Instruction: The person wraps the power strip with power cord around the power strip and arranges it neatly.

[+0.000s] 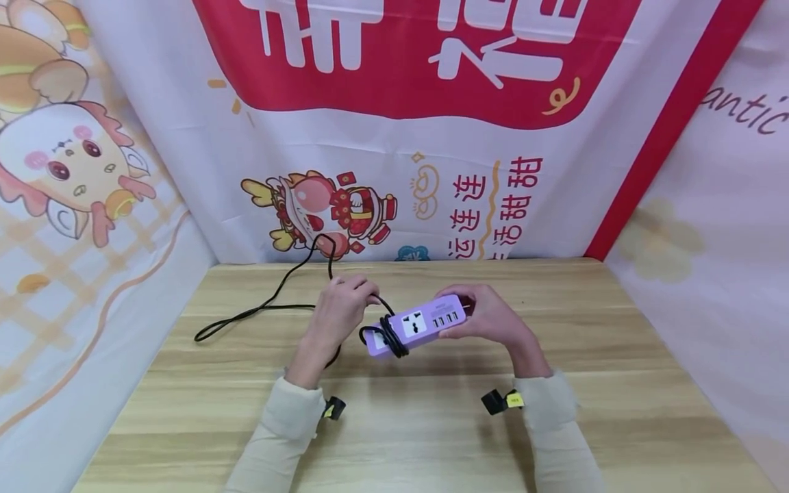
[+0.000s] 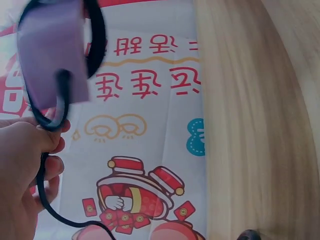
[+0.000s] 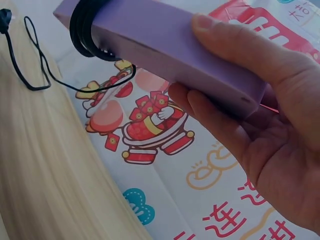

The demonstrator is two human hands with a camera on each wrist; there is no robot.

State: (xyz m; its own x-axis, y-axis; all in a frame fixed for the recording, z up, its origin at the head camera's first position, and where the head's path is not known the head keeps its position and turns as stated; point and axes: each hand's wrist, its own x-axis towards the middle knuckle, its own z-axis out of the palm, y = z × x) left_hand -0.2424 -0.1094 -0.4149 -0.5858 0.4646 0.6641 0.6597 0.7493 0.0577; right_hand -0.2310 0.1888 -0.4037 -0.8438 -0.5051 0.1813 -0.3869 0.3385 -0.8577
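Note:
A light purple power strip (image 1: 439,327) with white sockets and several USB ports is held above the wooden table. My right hand (image 1: 490,318) grips its right end, thumb on one side and fingers on the other in the right wrist view. Several turns of black cord (image 1: 391,337) wrap the strip's left part. Just left of the strip, my left hand (image 1: 339,311) pinches the cord, which runs through its fingers in the left wrist view. Loose cord (image 1: 259,309) loops out beyond the left hand. A black plug-like end (image 3: 5,20) shows in the right wrist view.
The wooden table (image 1: 431,431) meets a printed cloth backdrop (image 1: 370,144) at its far edge. Cloth also hangs on the left side (image 1: 123,274) and the right side (image 1: 696,274). A black wrist camera (image 1: 494,402) sits by the right sleeve, another (image 1: 335,409) by the left.

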